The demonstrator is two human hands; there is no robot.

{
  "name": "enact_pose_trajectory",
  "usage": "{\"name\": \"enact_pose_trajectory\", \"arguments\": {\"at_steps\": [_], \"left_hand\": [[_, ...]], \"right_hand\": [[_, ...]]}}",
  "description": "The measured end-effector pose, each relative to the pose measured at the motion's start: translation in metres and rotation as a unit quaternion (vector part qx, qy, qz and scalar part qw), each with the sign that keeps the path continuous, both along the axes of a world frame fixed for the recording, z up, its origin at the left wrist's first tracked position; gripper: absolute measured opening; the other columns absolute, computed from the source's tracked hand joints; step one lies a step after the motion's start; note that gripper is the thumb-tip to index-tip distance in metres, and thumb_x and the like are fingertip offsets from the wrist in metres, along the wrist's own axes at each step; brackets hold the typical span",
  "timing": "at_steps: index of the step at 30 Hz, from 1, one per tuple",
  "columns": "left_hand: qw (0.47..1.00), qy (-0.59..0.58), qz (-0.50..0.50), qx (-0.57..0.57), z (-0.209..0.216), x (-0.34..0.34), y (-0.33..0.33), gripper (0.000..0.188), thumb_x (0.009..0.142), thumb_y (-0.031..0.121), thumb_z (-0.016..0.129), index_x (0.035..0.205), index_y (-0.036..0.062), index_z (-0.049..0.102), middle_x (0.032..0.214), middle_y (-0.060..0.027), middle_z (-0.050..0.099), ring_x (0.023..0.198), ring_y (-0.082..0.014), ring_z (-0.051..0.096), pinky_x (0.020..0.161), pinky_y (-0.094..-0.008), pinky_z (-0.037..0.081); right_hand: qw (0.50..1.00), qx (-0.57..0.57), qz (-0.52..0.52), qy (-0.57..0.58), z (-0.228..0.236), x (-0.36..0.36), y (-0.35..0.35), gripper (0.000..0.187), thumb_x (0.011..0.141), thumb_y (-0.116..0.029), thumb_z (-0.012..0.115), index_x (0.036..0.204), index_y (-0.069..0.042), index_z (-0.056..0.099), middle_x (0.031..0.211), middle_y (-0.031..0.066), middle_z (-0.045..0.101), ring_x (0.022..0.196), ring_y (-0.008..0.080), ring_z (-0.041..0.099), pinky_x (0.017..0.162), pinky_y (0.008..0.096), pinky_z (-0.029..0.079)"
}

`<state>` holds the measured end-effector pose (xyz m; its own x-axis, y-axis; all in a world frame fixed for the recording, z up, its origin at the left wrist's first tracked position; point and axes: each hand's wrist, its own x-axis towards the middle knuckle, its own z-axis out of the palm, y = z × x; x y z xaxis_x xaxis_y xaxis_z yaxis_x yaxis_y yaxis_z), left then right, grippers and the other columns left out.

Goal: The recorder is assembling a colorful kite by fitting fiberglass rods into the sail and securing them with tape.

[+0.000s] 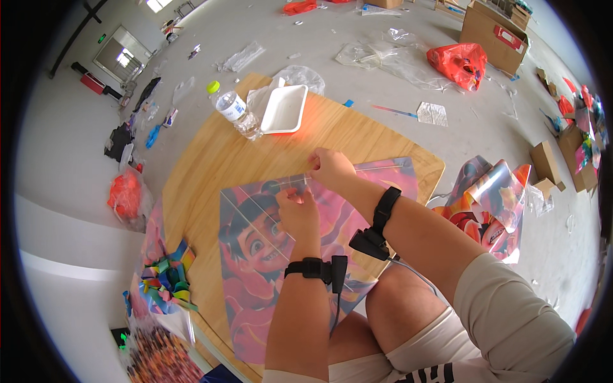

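A printed plastic sheet with a pink cartoon figure lies on the wooden table, hanging over its near edge towards my knees. Thin pale straight lines run across it. My left hand is over the sheet just below its far edge, fingers curled and pinched together. Right beside it, at that far edge, my right hand has its fingers closed. A tiny pale bit shows between the two hands; what the fingertips grip is too small to make out. Both wrists wear black straps with small boxes and cables.
The wooden table carries a water bottle with a green cap and a white tray at its far end. Colourful ribbon strips lie at the left edge. Crumpled printed film, a red bag and cardboard boxes are beyond.
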<state>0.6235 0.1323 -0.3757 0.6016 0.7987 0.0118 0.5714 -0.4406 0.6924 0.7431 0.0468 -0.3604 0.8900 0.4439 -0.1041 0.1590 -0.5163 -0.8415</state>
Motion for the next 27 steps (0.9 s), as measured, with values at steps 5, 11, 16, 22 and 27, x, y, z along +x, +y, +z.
{"name": "enact_pose_trajectory", "arguments": {"at_steps": [5,11,16,22,27], "left_hand": [[1.000,0.008,0.001,-0.004,0.002,0.002,-0.001,0.039,0.090,0.035,0.076,0.118,0.0140,0.059,0.091,0.0014,0.075,0.094,-0.0263,0.071,0.092,-0.0537,0.040],[1.000,0.017,-0.007,0.007,0.002,0.001,0.000,0.039,0.088,0.034,0.077,0.116,0.0134,0.060,0.090,0.0001,0.075,0.094,-0.0268,0.072,0.089,-0.0540,0.041],[1.000,-0.005,-0.012,-0.002,-0.004,0.002,0.004,0.037,0.086,0.032,0.078,0.113,0.0127,0.061,0.089,-0.0016,0.075,0.092,-0.0282,0.072,0.087,-0.0520,0.044],[0.999,-0.040,-0.030,-0.006,-0.006,0.005,0.009,0.040,0.082,0.026,0.081,0.108,0.0031,0.062,0.084,-0.0068,0.066,0.081,-0.0235,0.065,0.075,-0.0400,0.053],[0.998,-0.031,-0.037,0.046,-0.009,0.005,0.007,0.039,0.082,0.026,0.082,0.106,0.0028,0.062,0.086,-0.0086,0.066,0.079,-0.0252,0.065,0.074,-0.0401,0.053]], "right_hand": [[1.000,-0.019,-0.012,0.001,0.004,-0.002,0.000,0.038,0.078,-0.018,0.084,0.113,-0.009,0.071,0.099,0.0073,0.077,0.098,0.0287,0.073,0.085,0.0412,0.058],[0.999,-0.026,-0.020,0.004,0.006,-0.003,0.001,0.035,0.077,-0.016,0.084,0.109,-0.009,0.071,0.098,0.0056,0.077,0.098,0.0272,0.073,0.084,0.0410,0.058],[0.999,-0.012,-0.031,0.000,0.004,-0.006,0.001,0.034,0.076,-0.016,0.085,0.106,-0.009,0.071,0.096,0.0049,0.077,0.096,0.0260,0.074,0.082,0.0404,0.058],[0.999,0.001,-0.038,-0.019,-0.001,-0.006,0.002,0.034,0.075,-0.018,0.085,0.105,-0.009,0.072,0.091,0.0036,0.078,0.088,0.0239,0.074,0.076,0.0392,0.058],[0.999,-0.010,-0.037,-0.031,0.000,-0.009,0.002,0.032,0.077,-0.018,0.084,0.105,-0.010,0.070,0.091,0.0028,0.077,0.089,0.0245,0.074,0.076,0.0401,0.057]]}}
